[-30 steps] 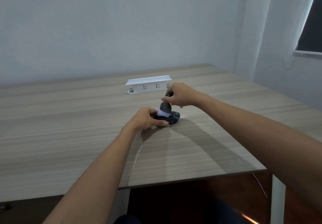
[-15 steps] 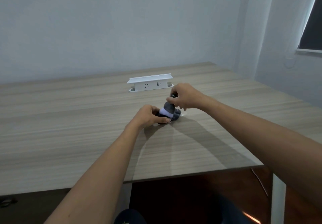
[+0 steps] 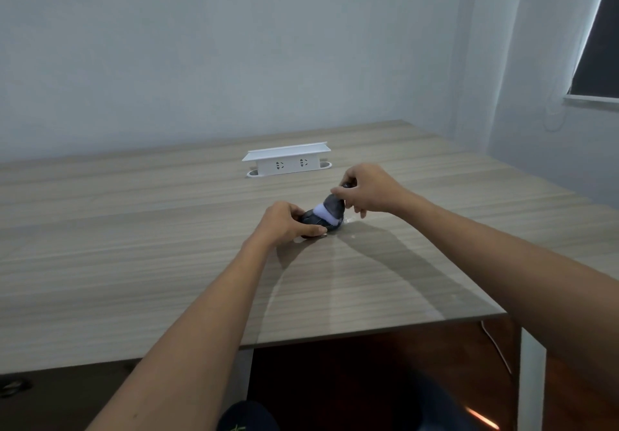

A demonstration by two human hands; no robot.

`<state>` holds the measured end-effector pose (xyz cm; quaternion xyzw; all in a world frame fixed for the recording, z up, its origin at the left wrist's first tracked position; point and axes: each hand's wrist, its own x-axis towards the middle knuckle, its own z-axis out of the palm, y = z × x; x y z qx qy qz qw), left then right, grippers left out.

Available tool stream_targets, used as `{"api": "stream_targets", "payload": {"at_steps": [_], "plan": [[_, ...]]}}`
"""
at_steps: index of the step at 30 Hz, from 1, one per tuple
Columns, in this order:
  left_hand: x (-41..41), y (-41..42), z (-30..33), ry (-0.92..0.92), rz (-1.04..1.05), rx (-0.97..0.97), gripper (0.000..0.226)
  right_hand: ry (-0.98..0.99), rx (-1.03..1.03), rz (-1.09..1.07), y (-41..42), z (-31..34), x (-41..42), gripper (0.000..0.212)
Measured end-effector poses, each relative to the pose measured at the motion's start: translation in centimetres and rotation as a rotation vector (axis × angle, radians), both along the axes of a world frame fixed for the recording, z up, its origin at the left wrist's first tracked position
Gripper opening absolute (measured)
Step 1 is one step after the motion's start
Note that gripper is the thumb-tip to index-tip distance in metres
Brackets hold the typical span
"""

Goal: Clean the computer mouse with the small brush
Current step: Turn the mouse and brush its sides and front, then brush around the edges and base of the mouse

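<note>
Since the frame half a second ago we see little change: both hands stay at the same spot on the table [image 3: 140, 229], and the brush head sits a touch further toward the mouse's right end

Count: one computer mouse [image 3: 316, 221], one small brush [image 3: 330, 209], one white socket box [image 3: 287, 161], two hands

Mouse: dark, rounded, glossy, lying on the wood-grain tabletop near its middle, nearer to us than the socket box and well apart from it. Our left hand [image 3: 284, 222] grips it from the left side, fingers curled over the top and thumb lying along the near edge

Brush: dark grey bulbous body with a white band at its lower end, tilted, the white end touching the upper surface of the mouse. Bristles themselves we cannot make out. Our right hand [image 3: 368, 192] pinches the dark upper end of the brush between thumb and curled fingers, the remaining fingers folded under the palm

Socket box: white, oblong, with two outlets facing us, standing behind the hands
</note>
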<state>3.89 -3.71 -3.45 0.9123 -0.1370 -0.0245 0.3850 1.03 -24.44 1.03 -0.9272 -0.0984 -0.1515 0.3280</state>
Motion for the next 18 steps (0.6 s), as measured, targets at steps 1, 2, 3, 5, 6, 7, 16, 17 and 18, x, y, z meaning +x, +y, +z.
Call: {"api": "stream_targets", "payload": {"at_steps": [1,2,3,5,6,7,16,17,18], "plan": [[-0.1,0.0,0.0,-0.005,0.008,-0.001,0.047,0.007,0.008,0.004,0.1,0.0,0.0,0.024],[-0.2,0.0,0.1,-0.004,0.015,0.0,0.047,0.01,0.008,-0.002,0.1,0.0,0.0,0.024],[-0.3,0.0,0.2,0.001,0.02,0.003,0.047,0.008,0.002,-0.015,0.0,0.0,0.0,0.025],[-0.4,0.0,0.4,0.021,0.017,0.01,0.048,-0.003,-0.012,-0.053,-0.5,0.0,0.0,0.026],[-0.4,0.1,0.5,0.032,0.01,0.009,0.048,-0.007,-0.011,-0.07,-0.7,0.0,0.0,0.026],[-0.3,0.1,0.7,0.04,0.004,0.003,0.048,-0.006,-0.005,-0.082,-0.9,0.0,0.0,0.025],[-0.1,-1.2,0.4,0.054,-0.01,-0.109,0.039,0.053,0.112,-0.163,-1.6,-0.8,-0.2,0.026],[-0.1,-1.4,0.5,0.056,-0.002,-0.115,0.039,0.06,0.122,-0.162,-1.6,-0.8,-0.2,0.026],[0.0,-1.5,0.5,0.059,0.004,-0.122,0.039,0.071,0.137,-0.157,-1.5,-0.9,-0.3,0.026]]}}
